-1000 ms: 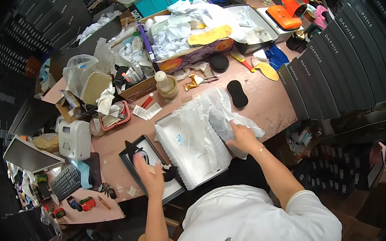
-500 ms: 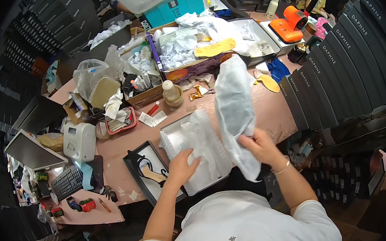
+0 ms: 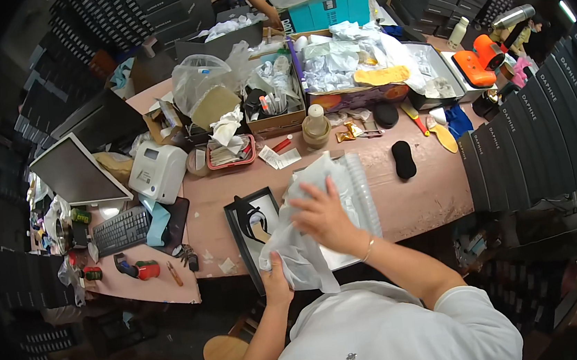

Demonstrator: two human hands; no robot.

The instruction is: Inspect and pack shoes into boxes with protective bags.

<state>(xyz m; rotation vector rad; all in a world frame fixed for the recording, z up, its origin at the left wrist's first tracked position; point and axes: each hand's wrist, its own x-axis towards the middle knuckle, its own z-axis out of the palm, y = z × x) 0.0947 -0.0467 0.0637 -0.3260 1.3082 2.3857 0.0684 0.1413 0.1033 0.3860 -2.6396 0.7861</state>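
Observation:
My left hand grips the near edge of a thin white wrapping sheet, thumb on top. My right hand hovers at or just over the sheet with its fingers spread; whether it touches is unclear. Under the sheet lies a white-lined box piece, partly hidden, with bubble wrap along its right side. To the left, a dark open shoebox holds a black strappy sandal, partly covered by the sheet.
A black oval pad lies right of the wrap. Behind stand a pump bottle and a carton heaped with crumpled paper. Stacked shoeboxes rise at right; a label printer and keyboard sit left. Someone's arm shows behind.
The white wrapper that my right hand held up at right is gone from there. My left hand now grips white sheeting nearer me; my right hand has moved left, fingers spread. The view has shifted.

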